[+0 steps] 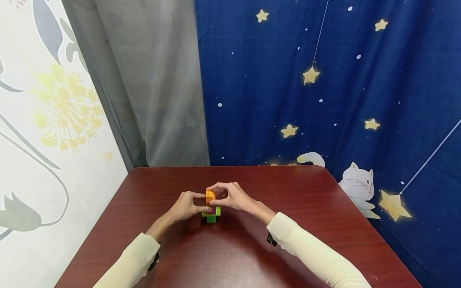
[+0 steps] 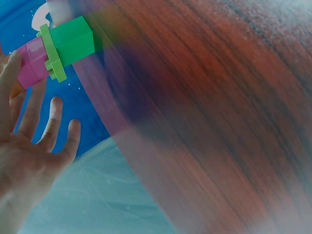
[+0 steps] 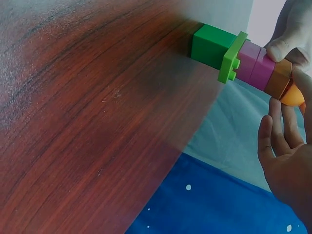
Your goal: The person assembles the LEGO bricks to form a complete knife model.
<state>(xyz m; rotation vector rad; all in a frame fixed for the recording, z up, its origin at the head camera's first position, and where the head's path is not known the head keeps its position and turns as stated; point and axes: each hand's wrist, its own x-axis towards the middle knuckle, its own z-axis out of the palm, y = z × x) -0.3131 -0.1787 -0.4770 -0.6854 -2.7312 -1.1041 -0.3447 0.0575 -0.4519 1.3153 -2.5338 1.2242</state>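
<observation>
A small stack of toy building bricks stands on the table: a green brick (image 3: 212, 45) at the bottom, a lime plate (image 3: 231, 58) across it, pink bricks (image 3: 254, 63) above, then an orange brick (image 3: 279, 78). At the very top is an orange brick with a rounded side (image 3: 293, 96). My left hand (image 1: 181, 207) holds the upper stack, its thumb on the pink part in the left wrist view. From the other side my right hand (image 1: 235, 196) pinches the rounded orange brick between thumb and fingers. Fingers partly hide the stack's top.
The stack stands near the middle of a dark red wooden table (image 1: 252, 256). Behind the table hang a grey curtain (image 1: 169, 100) and a blue one with stars (image 1: 252, 80). A white patterned curtain (image 1: 54, 160) borders the left side.
</observation>
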